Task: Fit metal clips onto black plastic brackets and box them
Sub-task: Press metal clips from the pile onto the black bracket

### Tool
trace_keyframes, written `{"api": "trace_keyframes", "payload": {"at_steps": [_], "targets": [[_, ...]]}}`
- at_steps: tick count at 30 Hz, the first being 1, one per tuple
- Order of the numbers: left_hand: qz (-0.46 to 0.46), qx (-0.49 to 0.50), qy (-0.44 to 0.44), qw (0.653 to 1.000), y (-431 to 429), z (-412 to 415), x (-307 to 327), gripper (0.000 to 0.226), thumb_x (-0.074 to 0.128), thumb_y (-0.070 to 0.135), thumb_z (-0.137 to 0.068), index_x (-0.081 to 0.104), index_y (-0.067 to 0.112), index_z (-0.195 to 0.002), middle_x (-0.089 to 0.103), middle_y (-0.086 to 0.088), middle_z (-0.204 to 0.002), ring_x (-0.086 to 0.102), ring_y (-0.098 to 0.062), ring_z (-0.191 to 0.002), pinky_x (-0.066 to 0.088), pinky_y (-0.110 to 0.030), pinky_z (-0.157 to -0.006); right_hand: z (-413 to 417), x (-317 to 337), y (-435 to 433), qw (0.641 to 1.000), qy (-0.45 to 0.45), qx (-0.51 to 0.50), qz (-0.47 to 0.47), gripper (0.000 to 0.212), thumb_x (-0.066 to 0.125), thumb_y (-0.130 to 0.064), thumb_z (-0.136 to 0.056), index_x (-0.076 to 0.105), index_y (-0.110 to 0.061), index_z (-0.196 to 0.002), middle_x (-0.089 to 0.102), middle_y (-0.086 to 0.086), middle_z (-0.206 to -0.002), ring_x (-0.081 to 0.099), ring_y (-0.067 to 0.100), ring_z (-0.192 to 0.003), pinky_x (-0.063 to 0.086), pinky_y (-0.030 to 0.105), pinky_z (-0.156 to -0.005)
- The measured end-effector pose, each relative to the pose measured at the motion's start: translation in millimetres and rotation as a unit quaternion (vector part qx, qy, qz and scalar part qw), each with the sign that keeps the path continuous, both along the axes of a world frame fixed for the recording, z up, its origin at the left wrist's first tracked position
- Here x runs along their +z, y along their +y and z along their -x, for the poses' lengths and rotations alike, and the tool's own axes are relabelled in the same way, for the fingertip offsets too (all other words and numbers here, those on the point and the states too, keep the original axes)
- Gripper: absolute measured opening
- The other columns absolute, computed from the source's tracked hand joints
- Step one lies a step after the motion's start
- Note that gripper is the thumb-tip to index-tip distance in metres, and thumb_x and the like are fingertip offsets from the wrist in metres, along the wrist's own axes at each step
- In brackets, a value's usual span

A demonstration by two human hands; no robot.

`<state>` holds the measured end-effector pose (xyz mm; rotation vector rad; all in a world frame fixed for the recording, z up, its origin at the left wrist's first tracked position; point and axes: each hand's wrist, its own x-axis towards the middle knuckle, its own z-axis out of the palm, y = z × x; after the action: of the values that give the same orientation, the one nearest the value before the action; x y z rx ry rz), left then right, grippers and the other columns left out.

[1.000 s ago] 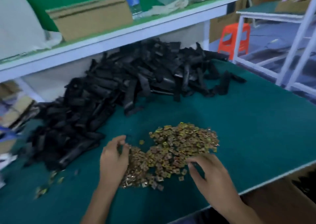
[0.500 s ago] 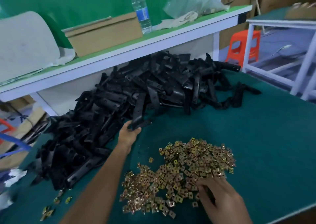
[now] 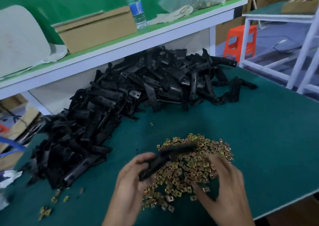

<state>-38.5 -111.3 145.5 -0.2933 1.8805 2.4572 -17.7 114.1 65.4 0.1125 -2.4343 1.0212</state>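
Early stage: our left hand [image 3: 134,179] grips one long black plastic bracket [image 3: 177,150], no clip visible on it. Right hand [image 3: 222,182], fingers spread, is over the gold square metal clips [image 3: 189,167] beneath; pinch unclear. We reckon nothing's boxed.

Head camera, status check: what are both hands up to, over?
Left hand holds one black bracket over the clip pile. Right hand down among the clips, pick blurred. Nothing in the way.

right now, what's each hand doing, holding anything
left hand: grips a black bracket.
right hand: fingers curled over the clip pile; too blurred to tell whether it holds a clip.
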Motion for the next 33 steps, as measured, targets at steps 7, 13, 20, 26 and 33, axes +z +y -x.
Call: {"api": "trace_keyframes", "payload": {"at_steps": [7, 13, 20, 26, 33], "targets": [[0.122, -0.100, -0.050, 0.986, 14, -57, -17, 0.037, 0.061, 0.051, -0.088, 0.078, 0.023, -0.105, 0.074, -0.012, -0.096, 0.070, -0.028, -0.088, 0.055, -0.036, -0.082, 0, -11, 8, 0.986, 0.065, 0.112, -0.104, 0.099, 0.098, -0.006, -0.030, 0.057, -0.029, -0.117, 0.051, -0.009, -0.110, 0.049, 0.019, -0.094, 0.040, 0.032, -0.074], [0.559, 0.066, 0.100, 0.821, -15, 25, -35, 0.011, 0.063, 0.028, -0.098, 0.073, 0.029, -0.096, 0.071, 0.015, -0.093, 0.063, -0.008, -0.090, 0.049, -0.030, -0.077, -5, -4, -1, 0.993, 0.007, 0.091, -0.081, 0.079, 0.096, -0.026, -0.050, 0.063, -0.035, -0.121, 0.060, -0.014, -0.093, 0.054, 0.007, -0.087, 0.049, 0.023, -0.052], [0.674, 0.021, 0.095, 0.732, -28, 69, -53, 0.008, 0.069, 0.024, -0.092, 0.075, 0.023, -0.087, 0.072, 0.005, -0.089, 0.066, -0.023, -0.087, 0.055, -0.040, -0.082, -6, 2, -2, 0.996, -0.017, 0.062, -0.058, 0.067, 0.096, -0.026, -0.055, 0.068, -0.036, -0.115, 0.062, -0.016, -0.088, 0.062, 0.008, -0.077, 0.051, 0.024, -0.052], [0.674, -0.022, 0.087, 0.734, -30, 71, -51, 0.012, 0.069, 0.024, -0.092, 0.075, 0.023, -0.102, 0.071, 0.002, -0.098, 0.064, -0.020, -0.095, 0.054, -0.038, -0.086, -7, 1, 0, 0.996, -0.019, 0.069, -0.060, 0.066, 0.095, -0.023, -0.058, 0.069, -0.032, -0.118, 0.065, -0.014, -0.094, 0.067, 0.013, -0.078, 0.050, 0.026, -0.051], [0.466, -0.022, 0.038, 0.883, -24, 62, -39, 0.009, 0.063, 0.028, -0.099, 0.067, 0.036, -0.101, 0.066, 0.013, -0.078, 0.060, 0.004, -0.072, 0.042, -0.009, -0.060, -7, 0, 1, 0.996, -0.034, 0.071, -0.039, 0.061, 0.093, -0.026, -0.064, 0.068, -0.034, -0.118, 0.060, -0.019, -0.091, 0.058, 0.004, -0.078, 0.038, 0.016, -0.056]]}}
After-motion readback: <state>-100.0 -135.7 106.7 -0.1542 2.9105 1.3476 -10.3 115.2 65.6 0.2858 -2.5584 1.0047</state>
